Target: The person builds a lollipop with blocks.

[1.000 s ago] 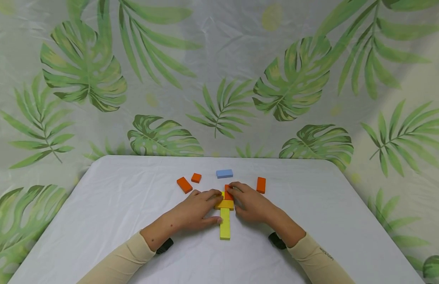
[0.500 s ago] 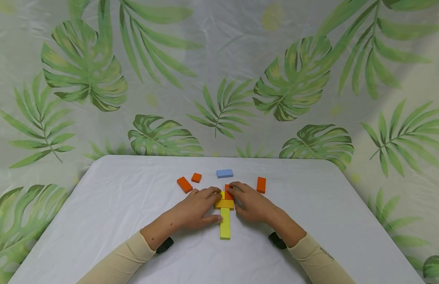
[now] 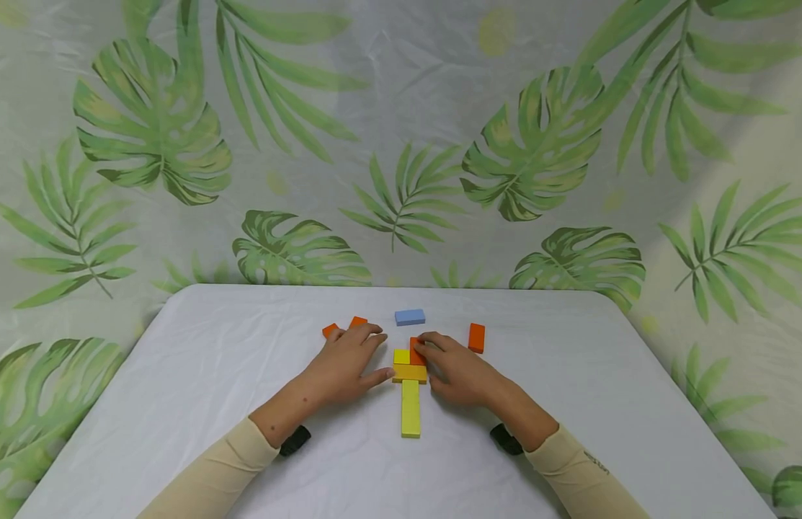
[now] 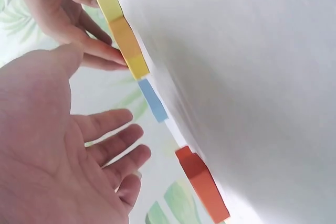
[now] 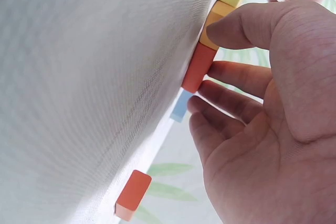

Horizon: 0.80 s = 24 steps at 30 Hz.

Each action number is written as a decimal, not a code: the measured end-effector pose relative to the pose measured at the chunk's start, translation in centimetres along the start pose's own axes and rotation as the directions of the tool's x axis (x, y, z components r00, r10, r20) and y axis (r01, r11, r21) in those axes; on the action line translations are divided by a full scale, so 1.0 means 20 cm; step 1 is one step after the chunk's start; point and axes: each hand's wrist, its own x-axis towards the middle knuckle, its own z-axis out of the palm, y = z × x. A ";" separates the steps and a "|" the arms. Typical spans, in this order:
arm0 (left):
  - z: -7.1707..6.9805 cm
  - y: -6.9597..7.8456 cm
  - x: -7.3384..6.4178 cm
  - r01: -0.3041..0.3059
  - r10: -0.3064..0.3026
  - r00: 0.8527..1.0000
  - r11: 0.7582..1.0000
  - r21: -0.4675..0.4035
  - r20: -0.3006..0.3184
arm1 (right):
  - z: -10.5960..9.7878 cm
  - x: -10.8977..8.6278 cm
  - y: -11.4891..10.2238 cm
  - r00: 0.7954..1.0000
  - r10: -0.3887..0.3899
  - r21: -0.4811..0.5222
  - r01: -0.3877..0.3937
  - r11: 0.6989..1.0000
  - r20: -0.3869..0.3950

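Observation:
In the head view several blocks lie joined in a column: a long yellow block (image 3: 410, 414) nearest the body, an orange block (image 3: 410, 373) across its far end, then a small yellow block (image 3: 401, 357) beside a red-orange block (image 3: 416, 355). My right hand (image 3: 464, 371) rests its fingertips against the red-orange block; in the right wrist view its thumb (image 5: 226, 32) lies on the orange block. My left hand (image 3: 345, 360) spreads its fingers, holding nothing, left of the column. Its knuckles partly cover two red-orange blocks, a longer one (image 3: 330, 331) and a short one (image 3: 358, 321).
Beyond the column lies a light blue block (image 3: 410, 317). Another red-orange block (image 3: 477, 338) lies past my right hand. A white cloth covers the table (image 3: 569, 447), and a leaf-printed sheet (image 3: 401, 144) hangs behind its far edge.
My left hand has let go of the small yellow block and moved left and away, over the two red-orange blocks. The right hand and the joined blocks stay as they were.

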 end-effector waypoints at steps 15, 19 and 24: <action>-0.02 -0.11 0.01 0.117 -0.117 0.992 0.993 -0.013 -0.039 | 0.00 0.00 0.00 1.000 0.014 0.006 -0.014 1.000 0.015; -0.02 -0.13 0.02 0.122 -0.123 0.992 0.992 -0.011 -0.036 | 0.00 0.00 0.00 1.000 0.016 0.003 -0.016 1.000 0.015; -0.02 -0.15 0.02 0.149 -0.149 0.989 0.989 0.005 0.008 | 0.00 0.00 -0.01 1.000 0.017 -0.001 -0.017 1.000 0.013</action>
